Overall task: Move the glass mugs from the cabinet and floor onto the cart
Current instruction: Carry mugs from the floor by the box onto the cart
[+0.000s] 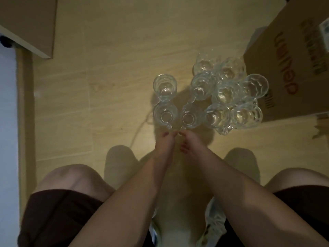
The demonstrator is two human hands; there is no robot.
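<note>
Several clear glass mugs stand upright in a cluster on the wooden floor (124, 50). I am crouched over them. The two nearest are a left mug (165, 114) and a right mug (190, 116), with their handles turned toward me. My left hand (164, 142) reaches down and its fingertips pinch the left mug's handle. My right hand (189, 142) is beside it, fingers curled, and its fingertips pinch the right mug's handle. Both mugs rest on the floor. Another mug (165, 87) stands just behind the left one. No cart or cabinet shelf is in view.
A large cardboard box (292, 68) lies at the right, touching the mug cluster. A wooden furniture corner (30, 24) is at the top left, and a wall or door edge (23, 122) runs down the left. My knees (71, 180) frame the floor in front.
</note>
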